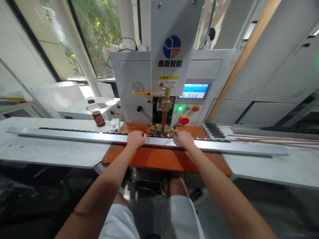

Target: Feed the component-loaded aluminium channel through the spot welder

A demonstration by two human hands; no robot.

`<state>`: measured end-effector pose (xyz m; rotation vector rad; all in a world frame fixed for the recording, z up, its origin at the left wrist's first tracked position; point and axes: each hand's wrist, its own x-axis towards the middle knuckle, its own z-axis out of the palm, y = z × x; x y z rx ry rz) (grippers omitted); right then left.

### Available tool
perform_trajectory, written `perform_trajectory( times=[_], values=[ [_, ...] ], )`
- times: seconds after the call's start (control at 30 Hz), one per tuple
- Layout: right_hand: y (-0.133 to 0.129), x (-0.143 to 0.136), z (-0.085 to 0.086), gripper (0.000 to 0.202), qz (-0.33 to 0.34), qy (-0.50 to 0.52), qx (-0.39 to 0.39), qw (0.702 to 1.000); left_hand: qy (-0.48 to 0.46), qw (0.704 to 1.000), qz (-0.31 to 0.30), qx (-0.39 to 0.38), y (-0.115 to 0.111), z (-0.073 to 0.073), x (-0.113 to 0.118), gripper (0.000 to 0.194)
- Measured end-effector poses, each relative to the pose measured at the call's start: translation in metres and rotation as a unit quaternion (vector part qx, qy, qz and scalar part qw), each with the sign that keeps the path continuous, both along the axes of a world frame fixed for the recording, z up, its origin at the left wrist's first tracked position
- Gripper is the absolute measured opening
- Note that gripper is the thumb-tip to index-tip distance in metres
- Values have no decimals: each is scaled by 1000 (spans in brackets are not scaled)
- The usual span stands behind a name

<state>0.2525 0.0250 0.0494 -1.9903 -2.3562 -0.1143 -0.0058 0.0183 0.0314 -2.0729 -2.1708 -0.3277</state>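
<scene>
A long silvery metal bar [82,135] lies across the worktop, with a dark strip [59,129] running along its far edge. My left hand [137,138] is closed at the strip and bar, left of the brass fixture [160,129]. Just right of that fixture, my right hand [183,138] is closed too, its fingertips near the strip. What either hand pinches is too small to make out. Above the fixture stands the copper electrode [164,116] of a grey machine [134,73], its tip down close to the strip between my hands.
An orange board [154,160] bridges two white tabletops [50,151]. A bottle [98,118] and a white object [114,124] stand behind the bar at left. Copper rods [274,141] lie at right. Red buttons [184,120] and a screen [193,91] are on the machine.
</scene>
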Motion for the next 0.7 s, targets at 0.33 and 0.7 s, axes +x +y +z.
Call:
perform_trajectory(
  times=[0.33,0.7],
  values=[
    [0,3,-2,46,2,5,10,1000,3,1000,-5,8,0,-1,2,49],
    [3,4,-2,45,5,10,14,1000,2,1000,-17,-14,2,1,2,52]
  ],
)
